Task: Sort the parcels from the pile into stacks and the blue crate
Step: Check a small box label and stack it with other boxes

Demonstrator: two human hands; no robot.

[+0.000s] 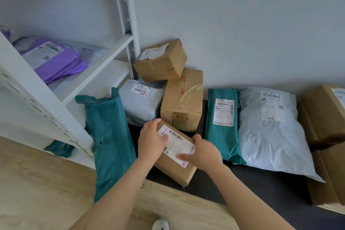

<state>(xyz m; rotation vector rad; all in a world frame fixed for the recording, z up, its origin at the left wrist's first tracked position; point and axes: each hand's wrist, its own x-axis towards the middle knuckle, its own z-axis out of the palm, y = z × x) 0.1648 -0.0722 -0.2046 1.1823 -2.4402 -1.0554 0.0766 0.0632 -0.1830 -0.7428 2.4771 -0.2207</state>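
Head view: left hand [151, 141] and right hand [204, 152] curl fingers round a brown box [175, 172] with barcode label [178, 143].

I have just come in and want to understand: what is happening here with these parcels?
A person holds a small cardboard box with both hands, the left hand on its left edge and the right hand on its right edge, over a dark mat. Around it lie teal bags, grey bags and brown boxes. On the white shelf sit purple bags.
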